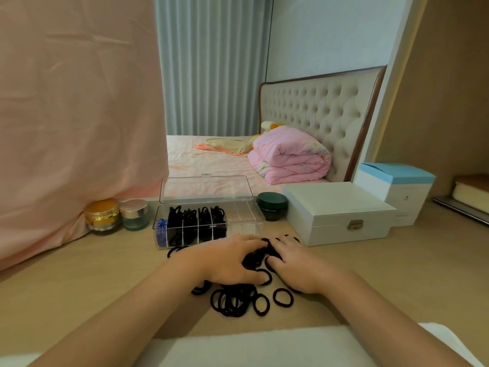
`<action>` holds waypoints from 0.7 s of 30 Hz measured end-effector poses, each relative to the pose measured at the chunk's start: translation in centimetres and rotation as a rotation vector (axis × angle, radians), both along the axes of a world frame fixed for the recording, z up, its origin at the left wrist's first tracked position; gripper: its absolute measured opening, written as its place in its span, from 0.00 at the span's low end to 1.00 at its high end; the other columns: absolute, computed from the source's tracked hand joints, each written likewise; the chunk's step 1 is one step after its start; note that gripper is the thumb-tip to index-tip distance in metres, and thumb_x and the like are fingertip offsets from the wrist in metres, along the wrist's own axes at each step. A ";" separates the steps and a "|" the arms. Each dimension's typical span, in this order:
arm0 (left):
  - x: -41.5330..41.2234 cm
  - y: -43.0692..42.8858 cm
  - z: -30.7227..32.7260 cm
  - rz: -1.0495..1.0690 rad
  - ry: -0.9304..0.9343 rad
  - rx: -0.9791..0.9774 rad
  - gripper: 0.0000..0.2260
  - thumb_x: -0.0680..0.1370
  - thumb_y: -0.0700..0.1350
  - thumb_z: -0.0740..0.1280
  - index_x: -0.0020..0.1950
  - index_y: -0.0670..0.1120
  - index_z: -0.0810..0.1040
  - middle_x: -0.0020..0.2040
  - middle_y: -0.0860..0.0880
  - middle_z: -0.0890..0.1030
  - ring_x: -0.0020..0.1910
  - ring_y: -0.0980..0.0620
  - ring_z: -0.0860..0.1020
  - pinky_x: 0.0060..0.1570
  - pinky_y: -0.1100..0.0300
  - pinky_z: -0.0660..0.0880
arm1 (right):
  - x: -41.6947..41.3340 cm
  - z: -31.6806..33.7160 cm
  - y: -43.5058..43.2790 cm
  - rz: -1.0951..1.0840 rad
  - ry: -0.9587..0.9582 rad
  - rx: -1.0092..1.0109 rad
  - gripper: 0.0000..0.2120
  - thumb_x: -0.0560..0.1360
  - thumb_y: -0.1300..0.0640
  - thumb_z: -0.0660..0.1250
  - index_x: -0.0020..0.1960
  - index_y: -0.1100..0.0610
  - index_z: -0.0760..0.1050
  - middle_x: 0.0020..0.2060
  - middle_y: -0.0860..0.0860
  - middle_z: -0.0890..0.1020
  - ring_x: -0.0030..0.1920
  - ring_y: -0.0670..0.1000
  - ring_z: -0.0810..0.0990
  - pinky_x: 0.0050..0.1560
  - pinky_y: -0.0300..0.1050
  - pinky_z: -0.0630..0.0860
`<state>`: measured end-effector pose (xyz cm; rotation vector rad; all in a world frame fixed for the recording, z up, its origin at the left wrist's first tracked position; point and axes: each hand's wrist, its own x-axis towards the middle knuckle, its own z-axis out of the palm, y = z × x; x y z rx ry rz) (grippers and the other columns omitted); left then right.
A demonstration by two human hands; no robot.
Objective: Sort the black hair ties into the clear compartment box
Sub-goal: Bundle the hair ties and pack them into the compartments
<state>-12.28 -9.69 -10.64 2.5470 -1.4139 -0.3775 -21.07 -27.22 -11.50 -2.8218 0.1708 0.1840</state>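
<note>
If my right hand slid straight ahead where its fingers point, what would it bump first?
Probably the loose black hair ties just past the fingertips of the right hand; beyond them, the clear plastic compartment box, though depth is unclear.

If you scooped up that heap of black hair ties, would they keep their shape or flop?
Probably floppy: the black hair ties lie as thin loops, some squashed oval. Likely light, and a few may slip out, since they overlap loosely. Lying flat on the table, they seem unlikely to roll.
</note>
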 end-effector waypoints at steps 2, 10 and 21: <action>0.2 0.4 0.8 0.016 -0.015 0.014 0.31 0.76 0.64 0.65 0.77 0.58 0.64 0.76 0.58 0.65 0.73 0.53 0.68 0.72 0.51 0.66 | -0.1 0.3 0.8 0.066 -0.025 0.081 0.26 0.84 0.47 0.52 0.81 0.47 0.56 0.78 0.48 0.62 0.77 0.48 0.58 0.77 0.50 0.59; 1.1 1.4 2.0 0.082 -0.170 -0.138 0.13 0.83 0.49 0.61 0.66 0.58 0.76 0.60 0.57 0.78 0.53 0.59 0.76 0.61 0.57 0.75 | 0.8 3.8 0.0 0.041 -0.252 0.260 0.20 0.81 0.63 0.57 0.68 0.48 0.76 0.64 0.44 0.80 0.64 0.43 0.76 0.68 0.43 0.71; 1.5 -0.7 0.7 0.035 -0.352 0.146 0.22 0.83 0.45 0.62 0.77 0.57 0.66 0.70 0.51 0.75 0.67 0.50 0.74 0.67 0.53 0.72 | 5.1 2.1 0.1 -0.026 -0.046 -0.058 0.10 0.77 0.55 0.72 0.57 0.55 0.85 0.52 0.51 0.85 0.51 0.51 0.83 0.56 0.45 0.80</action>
